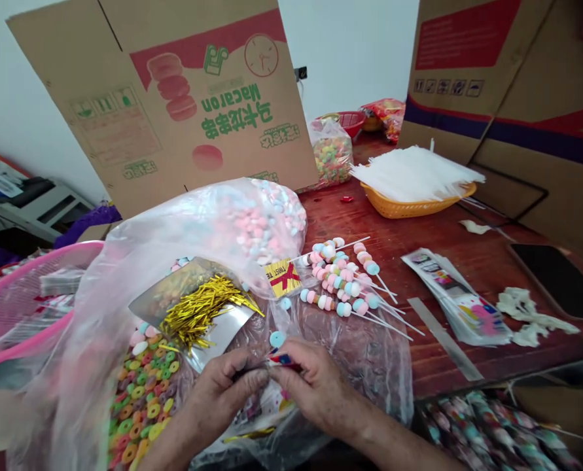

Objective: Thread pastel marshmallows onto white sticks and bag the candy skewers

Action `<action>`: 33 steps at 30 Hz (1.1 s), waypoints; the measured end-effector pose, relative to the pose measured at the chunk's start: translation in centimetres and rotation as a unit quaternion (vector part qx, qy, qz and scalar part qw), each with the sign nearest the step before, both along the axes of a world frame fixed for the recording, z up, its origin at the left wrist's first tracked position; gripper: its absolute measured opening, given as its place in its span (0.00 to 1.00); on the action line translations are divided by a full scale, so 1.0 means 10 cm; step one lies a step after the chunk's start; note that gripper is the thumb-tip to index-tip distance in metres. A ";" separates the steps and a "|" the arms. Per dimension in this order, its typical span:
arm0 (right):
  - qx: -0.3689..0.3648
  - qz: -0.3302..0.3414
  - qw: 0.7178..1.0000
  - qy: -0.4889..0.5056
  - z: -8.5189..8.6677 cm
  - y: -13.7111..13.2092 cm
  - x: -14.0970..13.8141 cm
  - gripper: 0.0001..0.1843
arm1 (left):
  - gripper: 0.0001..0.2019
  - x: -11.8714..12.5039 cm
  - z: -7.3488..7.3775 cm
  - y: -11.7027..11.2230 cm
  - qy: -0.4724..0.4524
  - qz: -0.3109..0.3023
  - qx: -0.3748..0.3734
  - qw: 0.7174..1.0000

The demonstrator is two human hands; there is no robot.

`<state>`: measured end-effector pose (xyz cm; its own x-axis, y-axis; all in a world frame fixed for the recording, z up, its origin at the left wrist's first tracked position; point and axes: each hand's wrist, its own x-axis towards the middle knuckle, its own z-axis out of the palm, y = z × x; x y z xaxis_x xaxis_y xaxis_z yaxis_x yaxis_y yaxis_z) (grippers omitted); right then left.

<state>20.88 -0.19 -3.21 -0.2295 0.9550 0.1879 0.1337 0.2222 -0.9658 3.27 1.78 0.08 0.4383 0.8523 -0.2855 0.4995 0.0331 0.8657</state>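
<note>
Low in the middle, my left hand [229, 383] and my right hand [315, 386] meet with thumbs and fingers pinched together. Between them is a small printed plastic bag [282, 358], gripped from both sides; much of it is hidden by my fingers. Just beyond my fingertips lies a round blue candy [277, 338]. Gold twist ties [205, 307] lie in a loose pile ahead of my left hand, beside a yellow twist-tie label [284, 278]. Several skewers of pink, blue and white candy [340, 281] rest ahead of my right hand.
Loose ring candies [146, 392] fill a clear bag at left, near a pink basket [82, 252]. On the right are flat printed bags [455, 297], a ruler-like strip [445, 340], a phone [561, 278] and an orange basket [399, 207]. Cardboard boxes [173, 157] stand behind.
</note>
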 end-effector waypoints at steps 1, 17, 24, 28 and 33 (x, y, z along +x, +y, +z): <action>-0.014 -0.017 1.000 -0.002 -0.02 0.00 -0.02 0.10 | 0.12 0.00 -0.01 -0.02 -0.006 0.013 -0.007 1.000; 0.112 -0.236 0.763 -0.591 -0.42 0.07 0.83 0.10 | 0.10 -0.37 -0.16 -0.02 0.031 0.012 0.275 0.961; 0.260 -0.201 0.861 -0.387 0.04 -0.34 0.84 0.10 | 0.10 -0.76 -0.08 -0.06 0.008 -0.004 0.325 0.946; 0.331 -0.146 0.834 -0.416 0.23 -0.47 0.79 0.14 | 0.12 -0.82 -0.03 -0.02 0.013 -0.043 0.337 0.940; 0.337 -0.092 0.818 -0.456 0.29 -0.53 0.77 0.16 | 0.12 -0.80 0.09 0.10 0.044 -0.118 0.382 0.915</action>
